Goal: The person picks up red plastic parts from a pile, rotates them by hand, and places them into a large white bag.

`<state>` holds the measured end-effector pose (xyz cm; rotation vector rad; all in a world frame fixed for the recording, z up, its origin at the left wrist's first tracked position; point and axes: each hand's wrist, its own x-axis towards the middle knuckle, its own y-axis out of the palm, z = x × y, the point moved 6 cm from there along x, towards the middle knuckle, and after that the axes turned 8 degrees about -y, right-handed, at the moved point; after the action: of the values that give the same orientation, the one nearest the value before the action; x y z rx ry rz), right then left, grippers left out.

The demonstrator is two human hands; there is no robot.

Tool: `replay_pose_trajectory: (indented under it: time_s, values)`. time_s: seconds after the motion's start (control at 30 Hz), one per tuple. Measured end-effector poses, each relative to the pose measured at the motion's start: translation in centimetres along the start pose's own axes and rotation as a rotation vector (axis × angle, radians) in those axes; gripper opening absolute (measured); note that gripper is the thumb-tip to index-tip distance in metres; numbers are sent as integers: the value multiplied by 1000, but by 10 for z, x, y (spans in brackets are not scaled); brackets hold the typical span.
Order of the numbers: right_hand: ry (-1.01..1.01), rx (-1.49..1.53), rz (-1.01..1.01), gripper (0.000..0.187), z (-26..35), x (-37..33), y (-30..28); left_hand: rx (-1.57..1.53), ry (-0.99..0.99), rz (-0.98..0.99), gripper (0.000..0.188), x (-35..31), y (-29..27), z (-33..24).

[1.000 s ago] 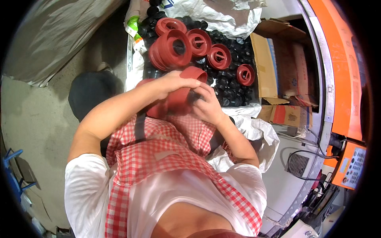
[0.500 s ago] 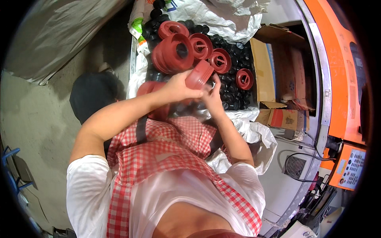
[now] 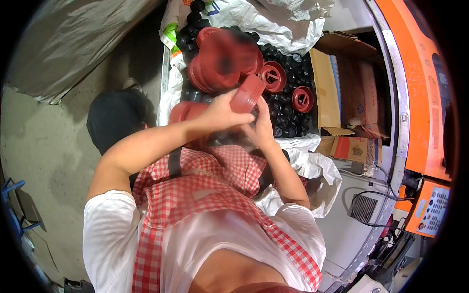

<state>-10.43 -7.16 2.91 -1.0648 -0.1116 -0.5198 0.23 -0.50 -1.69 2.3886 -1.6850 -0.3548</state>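
Observation:
A red ribbed plastic lid (image 3: 248,93) is held above the bin, tilted on its edge. My left hand (image 3: 225,111) wraps round its left side, thumb across the lower edge. My right hand (image 3: 262,123) closes on its lower right side, the fingertips partly hidden behind it. Beyond the hands, red round plastic parts (image 3: 205,73) lie stacked on loose black caps (image 3: 288,115). Two red parts with a crossbar inside, one nearer (image 3: 272,77) and one farther right (image 3: 302,99), rest face up. Another red part (image 3: 185,111) sits beneath my left forearm.
White plastic sacking (image 3: 283,29) lines the bin. To its right stand an opened cardboard box (image 3: 325,88) and an orange machine (image 3: 413,88) with a button panel (image 3: 434,207). A white bag (image 3: 317,176) hangs near my right elbow. Black cloth (image 3: 117,117) shows at left.
My right hand's fingers have shifted from the lid's upper right edge to lower behind it. The lid has moved slightly right. A blur now covers the upper red parts.

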Motion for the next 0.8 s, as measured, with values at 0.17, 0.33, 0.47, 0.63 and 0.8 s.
replay_pose_trajectory:
  time_s: [0.17,0.33,0.47,0.63,0.8]
  values:
    - [551,1071,-55,62,-59,-31,31,342,447,-31,65,-21,16,-24]
    - [728,1564,-74,47,-35,-2,10,1268,837,-283,68,5,-20,-12]
    - [498,1142,-258,40,-71,28,-19,352,127,-842,64,51,-101,36]
    - [35,-95,-369,60,-46,110,-18,-101,-483,-931,66,83,-143,114]
    - [330,-211,-45,67,-97,106,69,-233,-572,-831,76,83,-132,131]
